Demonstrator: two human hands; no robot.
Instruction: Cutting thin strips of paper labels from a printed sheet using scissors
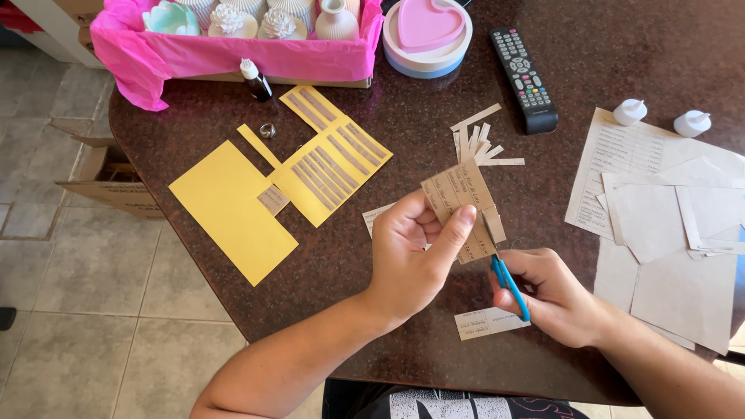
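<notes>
The left hand point(415, 248) is closed in a pinch on a tan card point(463, 206), thumb laid across the near face and the fingers curled behind it, so the card stands lifted off the table point(388, 341) rather than lying flat. The card sits just above and to the right of that hand, and up and to the left of the right hand point(555, 299); it is touching the left hand only, so the left is plainly the nearer one. Its long axis runs on a slant, from the upper left near the cut strips point(481, 143) down toward the lower right, and its lower end points at the right hand. The right hand is curled shut around the blue handles of the scissors point(508, 283), whose long axis also slants, handles low and right, blades rising up and left to meet the card's right edge. How far the blades are parted cannot be told, since the card and fingers cover them. Taking the card as landmark: the yellow sheets point(233, 209) with pasted strips lie well to its left, the remote point(524, 77) lies above and right of it, the loose pale sheets point(667, 225) lie to its right, and a small label point(489, 323) lies below it, between the two wrists. A pink-lined box point(155, 54) stands far up and left.
</notes>
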